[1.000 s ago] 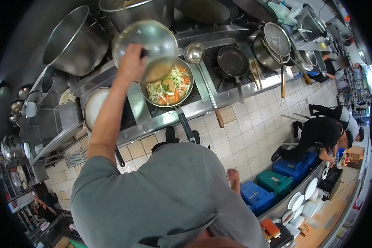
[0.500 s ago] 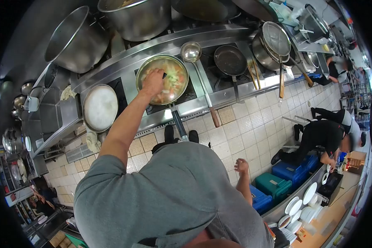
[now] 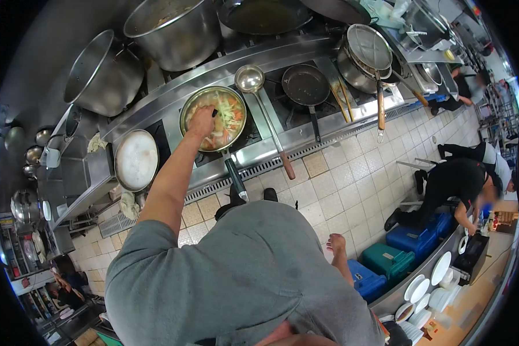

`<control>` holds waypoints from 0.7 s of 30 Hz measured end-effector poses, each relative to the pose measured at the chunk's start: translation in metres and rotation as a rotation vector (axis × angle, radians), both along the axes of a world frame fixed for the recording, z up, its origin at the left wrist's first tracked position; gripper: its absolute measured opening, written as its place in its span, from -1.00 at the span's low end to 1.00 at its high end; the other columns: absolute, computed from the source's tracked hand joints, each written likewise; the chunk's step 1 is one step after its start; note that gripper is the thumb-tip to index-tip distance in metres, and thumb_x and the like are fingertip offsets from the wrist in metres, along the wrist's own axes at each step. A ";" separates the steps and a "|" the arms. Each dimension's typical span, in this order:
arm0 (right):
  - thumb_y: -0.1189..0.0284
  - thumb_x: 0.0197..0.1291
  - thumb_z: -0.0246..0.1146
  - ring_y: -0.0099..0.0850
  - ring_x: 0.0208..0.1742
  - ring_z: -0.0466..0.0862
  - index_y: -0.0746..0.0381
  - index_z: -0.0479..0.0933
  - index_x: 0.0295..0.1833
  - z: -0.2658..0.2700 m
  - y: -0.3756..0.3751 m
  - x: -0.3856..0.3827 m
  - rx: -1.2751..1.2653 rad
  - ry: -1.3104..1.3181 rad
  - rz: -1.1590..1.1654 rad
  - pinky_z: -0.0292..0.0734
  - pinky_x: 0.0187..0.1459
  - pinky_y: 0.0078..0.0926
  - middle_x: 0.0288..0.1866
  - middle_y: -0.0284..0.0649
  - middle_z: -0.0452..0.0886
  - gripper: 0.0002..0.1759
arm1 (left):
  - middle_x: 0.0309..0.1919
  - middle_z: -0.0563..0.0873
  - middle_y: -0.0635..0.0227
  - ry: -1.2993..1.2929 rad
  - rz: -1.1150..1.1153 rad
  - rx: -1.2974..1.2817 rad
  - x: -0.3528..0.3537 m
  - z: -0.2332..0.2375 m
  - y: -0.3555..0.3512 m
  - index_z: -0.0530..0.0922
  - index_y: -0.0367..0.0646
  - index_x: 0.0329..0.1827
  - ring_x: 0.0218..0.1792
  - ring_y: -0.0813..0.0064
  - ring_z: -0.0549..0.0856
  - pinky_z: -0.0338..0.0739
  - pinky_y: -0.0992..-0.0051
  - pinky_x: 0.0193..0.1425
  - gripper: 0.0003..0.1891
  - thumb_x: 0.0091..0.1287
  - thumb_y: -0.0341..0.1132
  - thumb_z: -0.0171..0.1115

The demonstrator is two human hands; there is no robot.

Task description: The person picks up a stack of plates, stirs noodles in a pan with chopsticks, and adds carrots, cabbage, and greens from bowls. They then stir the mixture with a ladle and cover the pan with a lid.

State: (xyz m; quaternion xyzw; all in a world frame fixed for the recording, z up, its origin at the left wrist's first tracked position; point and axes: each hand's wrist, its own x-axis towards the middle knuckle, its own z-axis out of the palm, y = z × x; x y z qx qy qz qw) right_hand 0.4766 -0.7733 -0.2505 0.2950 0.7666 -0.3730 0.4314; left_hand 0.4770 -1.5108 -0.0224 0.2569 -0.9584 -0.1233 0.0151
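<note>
My left hand is over the left part of a round pan, its fingers closed round a small dark handle. What lies at the lower end of that handle is hidden. Chopped orange and pale green vegetables fill the pan. The pan's long handle points toward my body with no hand on it. Low at my right side hangs my right hand, fingers apart and holding nothing.
A ladle and a small black frying pan rest right of the pan. A pale round pan stands left. Large pots line the back. Co-workers are at the far right, near blue and green bins.
The view has shifted, so the stove items sit further left. My left hand has stayed over the pan, still closed on the dark handle. My right hand still hangs free.
</note>
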 end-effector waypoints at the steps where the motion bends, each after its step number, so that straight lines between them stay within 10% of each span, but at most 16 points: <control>1: 0.33 0.33 0.20 -0.32 -0.38 0.67 0.16 0.56 0.15 -0.003 -0.003 -0.008 -0.010 0.039 0.001 0.66 -0.42 -0.27 -0.28 -0.22 0.62 -0.68 | 0.05 0.70 0.02 0.001 0.003 -0.009 -0.001 0.005 0.000 0.60 -0.21 0.06 0.15 0.00 0.65 0.56 0.16 0.28 -0.68 0.22 -0.48 0.26; 8: 0.42 0.30 0.18 -0.33 -0.48 0.66 0.21 0.56 0.16 -0.025 -0.076 -0.085 -0.119 0.086 0.179 0.57 -0.52 -0.29 -0.37 -0.21 0.64 -0.67 | 0.23 0.64 -0.09 -0.126 0.088 0.107 0.004 -0.002 0.004 0.55 -0.19 0.30 0.23 -0.02 0.63 0.52 0.18 0.33 -0.48 0.23 -0.34 0.32; 10: 0.43 0.29 0.19 -0.33 -0.51 0.65 0.23 0.55 0.16 -0.029 -0.096 -0.099 -0.197 0.110 0.236 0.56 -0.53 -0.29 -0.38 -0.20 0.66 -0.66 | 0.39 0.50 -0.09 0.488 0.181 -0.168 0.032 -0.011 0.047 0.51 -0.17 0.34 0.35 -0.04 0.52 0.43 0.11 0.40 -0.45 0.24 -0.34 0.32; 13: 0.37 0.35 0.21 -0.37 -0.45 0.69 0.27 0.56 0.11 -0.039 -0.132 -0.116 -0.302 0.195 0.413 0.57 -0.53 -0.36 -0.36 -0.20 0.67 -0.70 | 0.20 0.55 -0.07 0.605 0.420 -0.118 0.104 -0.019 0.120 0.47 -0.14 0.37 0.24 -0.12 0.52 0.39 0.03 0.36 -0.43 0.26 -0.36 0.32; 19: 0.15 0.34 0.30 -0.39 -0.54 0.67 0.29 0.63 -0.39 -0.090 -0.146 -0.132 -0.183 0.044 0.661 0.55 -0.57 -0.35 -0.52 -0.19 0.68 -0.59 | 0.29 0.52 -0.10 0.056 0.557 0.252 0.335 -0.100 0.242 0.42 -0.17 0.42 0.35 -0.13 0.48 0.42 0.10 0.43 -0.37 0.25 -0.30 0.35; 21: 0.18 0.40 0.23 -0.41 -0.50 0.68 0.25 0.59 -0.09 -0.095 -0.145 -0.145 -0.071 0.002 1.275 0.58 -0.58 -0.36 -0.34 -0.20 0.66 -0.68 | 0.25 0.63 -0.14 -0.783 0.620 0.576 0.448 -0.189 0.249 0.45 -0.38 0.39 0.23 -0.12 0.64 0.51 0.15 0.38 -0.25 0.31 0.04 0.37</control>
